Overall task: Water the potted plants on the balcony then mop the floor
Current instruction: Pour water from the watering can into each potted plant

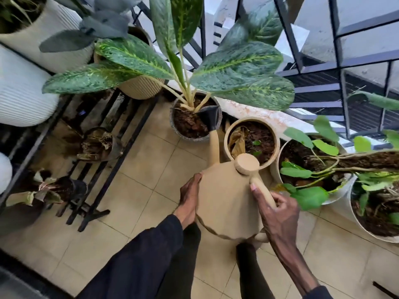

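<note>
My right hand (278, 210) is curled tight round the handle of the tan watering can (224, 197), thumb lying along the top of it. My left hand (189, 199) lies flat against the can's left side, fingers straight and together, steadying it. The can is tipped away from me above the tiled floor (140, 190), with its round cap on top.

Its long spout reaches out to the far side, and the black sprinkler head (209, 117) sits over the soil at the right edge of the grey pot (194, 139). Just right of the spout stands a beige pot (250, 120) with a dry leaf in it, and right again a white pot (273, 167) of trailing green stems. On the left is a black metal rack (129, 147) with wilted plants. The broad-leaved plant (237, 65) spreads over the grey pot, and the dark railing (336, 67) stands beyond it.
</note>
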